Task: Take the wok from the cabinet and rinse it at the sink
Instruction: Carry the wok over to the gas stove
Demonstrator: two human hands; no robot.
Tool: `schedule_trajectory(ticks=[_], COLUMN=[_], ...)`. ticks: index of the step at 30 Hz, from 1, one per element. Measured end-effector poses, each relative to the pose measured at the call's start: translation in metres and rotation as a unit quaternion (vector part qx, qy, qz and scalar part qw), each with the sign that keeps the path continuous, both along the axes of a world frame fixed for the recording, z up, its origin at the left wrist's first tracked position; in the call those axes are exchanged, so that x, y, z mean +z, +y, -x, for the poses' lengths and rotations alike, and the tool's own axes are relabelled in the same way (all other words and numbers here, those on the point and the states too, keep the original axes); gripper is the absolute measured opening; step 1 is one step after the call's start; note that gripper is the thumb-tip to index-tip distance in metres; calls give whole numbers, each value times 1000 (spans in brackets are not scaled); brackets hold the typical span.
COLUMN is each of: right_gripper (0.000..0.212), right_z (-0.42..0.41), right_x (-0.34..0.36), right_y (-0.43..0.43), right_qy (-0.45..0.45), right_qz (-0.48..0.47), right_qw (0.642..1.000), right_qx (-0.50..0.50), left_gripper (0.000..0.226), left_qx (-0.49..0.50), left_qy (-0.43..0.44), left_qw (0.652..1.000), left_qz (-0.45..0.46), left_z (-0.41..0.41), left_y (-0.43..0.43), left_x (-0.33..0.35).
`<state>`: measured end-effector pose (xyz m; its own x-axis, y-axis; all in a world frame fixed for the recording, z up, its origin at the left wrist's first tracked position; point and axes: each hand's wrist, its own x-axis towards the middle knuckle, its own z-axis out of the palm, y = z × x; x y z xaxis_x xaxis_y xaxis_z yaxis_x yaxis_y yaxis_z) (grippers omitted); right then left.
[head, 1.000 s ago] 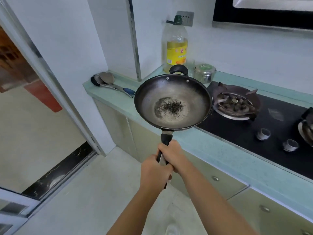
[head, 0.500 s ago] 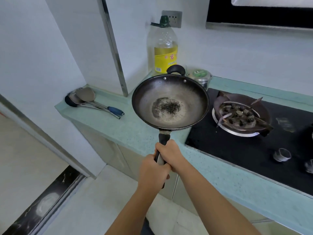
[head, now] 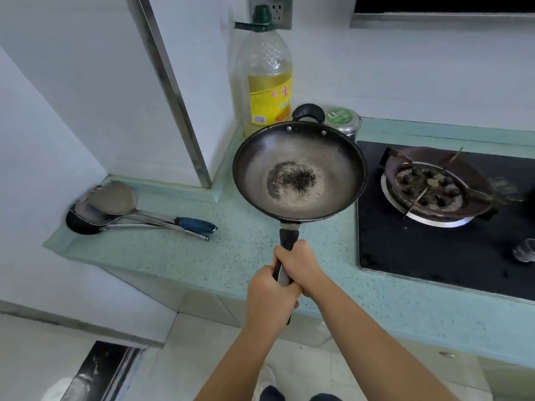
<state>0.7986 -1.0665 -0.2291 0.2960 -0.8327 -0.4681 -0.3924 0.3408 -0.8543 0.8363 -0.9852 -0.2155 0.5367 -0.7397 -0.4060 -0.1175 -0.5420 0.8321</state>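
Both hands grip the long black handle of the wok (head: 299, 172), which is held up in the middle of the frame above the pale green speckled table (head: 237, 250). The left hand (head: 270, 299) sits lower on the handle and the right hand (head: 301, 264) just above it, the two touching, with the fingers of each wrapped tight around the grip. The wok's long axis runs almost straight up and down the picture: the handle points down toward the person, and the small black loop handle on the far rim points up toward the wall. The bowl faces upward, roughly level, with a dark speckled patch in its pale, worn centre. Behind the far rim, at the upper middle of the frame, a tall oil bottle (head: 266, 79) with a yellow label and green cap stands against the wall, and just beside it to the right is a small metal tin (head: 343, 121) with a green lid. At the left, two ladles (head: 113, 202) lie stacked on the table, handles pointing right. To the right, a black hob (head: 434, 250) is set into the table, with a gas burner (head: 434, 189) close to the wok's right edge.
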Motion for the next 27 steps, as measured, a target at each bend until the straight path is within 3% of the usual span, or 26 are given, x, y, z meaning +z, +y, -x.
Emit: schedule_trajectory(ticks=[8,15,22,27], right_gripper=[29,9,20,9], right_z=[-9,-9,-5,-9], right_x=[-10,-18,-16,-18], right_y=[14,29,34,34], right_qy=[12,9,13,2], right_qz=[5,-11,-19,-27], right_qw=[1000,1000,1000,999], right_qx=[-21,-20,-11,-24], left_gripper=[16,23,21,23], left_qx=[-22,-20,-12,-30], left_qy=[0,-2,13,-4], left_qw=[1000,1000,1000,1000], left_qz=[14,16,11,3], left_z=[-14,-11,-7,-11], left_y=[13,28,33,31], left_x=[-11,-13,-11,-10])
